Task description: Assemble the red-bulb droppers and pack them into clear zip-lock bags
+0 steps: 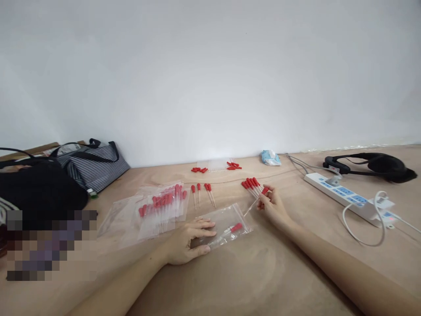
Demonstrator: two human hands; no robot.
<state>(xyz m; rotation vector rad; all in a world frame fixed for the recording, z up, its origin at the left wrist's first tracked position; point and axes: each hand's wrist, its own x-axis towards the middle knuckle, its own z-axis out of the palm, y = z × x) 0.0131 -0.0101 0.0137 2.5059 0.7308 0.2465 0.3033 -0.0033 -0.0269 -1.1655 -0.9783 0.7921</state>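
Note:
A clear zip bag (223,219) lies on the table with one red-bulbed dropper (236,227) inside. My left hand (187,240) rests on the bag's left end, thumb and fingers spread apart. Between the fingertips of my right hand (271,206) is another dropper (265,190), pinched by its red bulb; its thin clear tube slants down left to the bag's right end. Whether the tip is inside the bag I cannot tell. Just beyond that hand lies a row of several droppers (251,182). Left of them are a few more loose droppers (208,193).
Overlapping bags with droppers (161,202) lie at left. More droppers (233,166) lie by the wall, near a blue-white packet (271,158). At right are a power strip (342,193) with cables and a black strapped item (378,164). A striped bag (98,169) stands far left.

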